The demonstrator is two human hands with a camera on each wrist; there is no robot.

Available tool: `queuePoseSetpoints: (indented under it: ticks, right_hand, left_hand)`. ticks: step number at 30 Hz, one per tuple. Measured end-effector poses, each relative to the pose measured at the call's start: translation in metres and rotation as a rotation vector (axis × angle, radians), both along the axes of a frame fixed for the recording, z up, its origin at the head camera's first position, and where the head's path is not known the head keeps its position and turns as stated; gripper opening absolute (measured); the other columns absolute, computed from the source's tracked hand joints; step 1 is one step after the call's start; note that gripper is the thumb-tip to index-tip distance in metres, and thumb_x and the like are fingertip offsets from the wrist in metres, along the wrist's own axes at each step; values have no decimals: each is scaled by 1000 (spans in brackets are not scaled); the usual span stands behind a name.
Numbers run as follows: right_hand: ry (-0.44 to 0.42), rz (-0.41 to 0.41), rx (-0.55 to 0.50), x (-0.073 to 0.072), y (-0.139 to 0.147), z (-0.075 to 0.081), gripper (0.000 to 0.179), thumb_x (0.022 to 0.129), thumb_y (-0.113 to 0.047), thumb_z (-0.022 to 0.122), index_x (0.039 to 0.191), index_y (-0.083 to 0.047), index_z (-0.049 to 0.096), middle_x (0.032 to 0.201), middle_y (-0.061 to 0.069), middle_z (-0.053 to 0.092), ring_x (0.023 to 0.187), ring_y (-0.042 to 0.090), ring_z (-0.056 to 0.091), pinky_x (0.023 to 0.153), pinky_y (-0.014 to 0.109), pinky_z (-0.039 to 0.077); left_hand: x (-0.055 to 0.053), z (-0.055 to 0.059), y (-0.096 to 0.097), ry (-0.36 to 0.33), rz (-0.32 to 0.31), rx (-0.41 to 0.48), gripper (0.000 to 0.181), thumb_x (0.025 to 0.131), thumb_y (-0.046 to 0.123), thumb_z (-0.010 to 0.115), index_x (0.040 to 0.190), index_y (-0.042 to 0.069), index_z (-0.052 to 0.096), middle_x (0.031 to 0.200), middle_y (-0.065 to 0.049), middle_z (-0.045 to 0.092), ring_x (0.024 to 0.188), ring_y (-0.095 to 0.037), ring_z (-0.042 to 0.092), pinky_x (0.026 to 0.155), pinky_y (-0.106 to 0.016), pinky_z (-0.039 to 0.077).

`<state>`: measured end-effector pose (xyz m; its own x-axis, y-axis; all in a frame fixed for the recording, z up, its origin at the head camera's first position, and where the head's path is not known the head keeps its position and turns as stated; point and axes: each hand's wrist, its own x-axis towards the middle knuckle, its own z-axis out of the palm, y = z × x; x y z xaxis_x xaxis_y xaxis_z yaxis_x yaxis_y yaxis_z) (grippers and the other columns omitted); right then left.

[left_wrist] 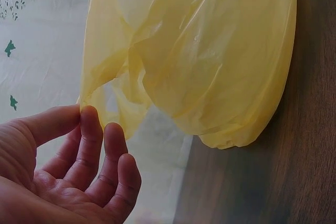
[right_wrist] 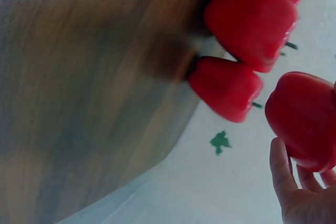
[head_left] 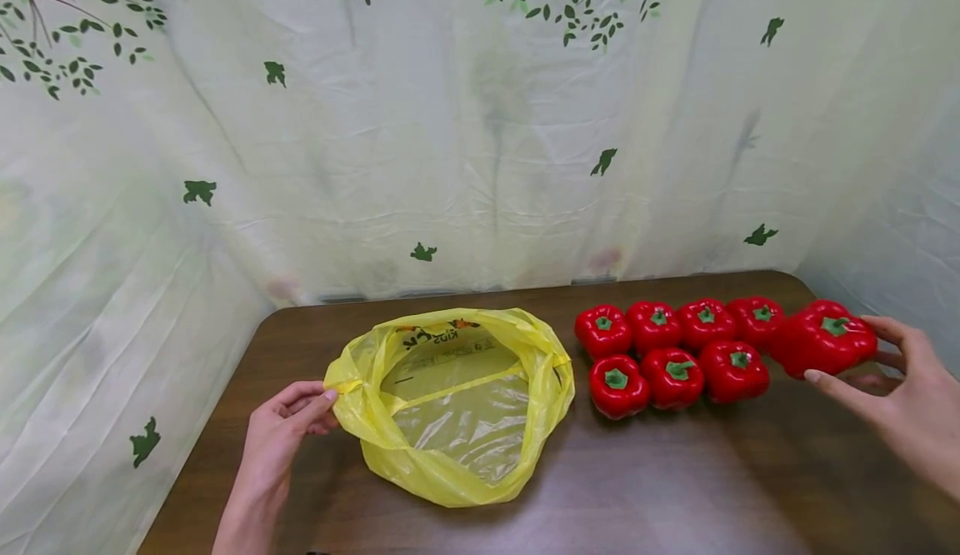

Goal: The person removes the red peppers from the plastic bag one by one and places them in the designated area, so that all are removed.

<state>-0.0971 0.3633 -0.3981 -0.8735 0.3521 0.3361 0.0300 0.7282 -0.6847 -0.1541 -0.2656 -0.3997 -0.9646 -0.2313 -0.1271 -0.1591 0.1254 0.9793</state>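
Note:
A yellow plastic bag (head_left: 450,472) stands on the table with its mouth wide and facing up. My left hand (head_left: 281,426) pinches the bag's left rim between thumb and forefinger; the left wrist view shows the other fingers loosely bent beside the yellow film (left_wrist: 210,66). At the far right my right hand (head_left: 911,397) grips a red bell pepper (head_left: 817,347) with a green stem, fingers round its side. In the right wrist view that held pepper (right_wrist: 304,119) is raised off the table. Several more red bell peppers (head_left: 675,378) stand in two rows right of the bag.
The brown wooden table (head_left: 637,488) has rounded back corners. Behind it and along both sides hangs a pale curtain (head_left: 450,163) printed with green leaves. The front pepper row reaches close to the bag's right side.

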Motion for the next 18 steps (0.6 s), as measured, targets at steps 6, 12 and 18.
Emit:
queuePoseSetpoints:
  ticks: [6,12,18]
  right_hand:
    - [-123,34,1,-5,13,-11,95,86,-24,78,151,5,15,138,39,30,88,44,53,50,9,44]
    - [-200,39,91,-9,25,-24,98,83,-35,80,149,9,22,131,39,40,104,52,46,52,23,42]
    - [-203,41,105,-12,26,-37,96,82,-36,81,144,13,26,125,38,43,101,50,47,56,30,42]
  left_hand:
    - [1,-1,0,0,4,3,21,88,20,77,99,4,68,77,1,70,67,-18,66,65,-30,55]
    - [1,-1,0,2,11,9,23,88,19,77,100,2,67,76,1,70,66,-17,66,64,-30,55]
    - [0,-1,1,5,5,1,23,88,19,77,100,2,67,76,0,70,67,-19,67,64,-30,55]
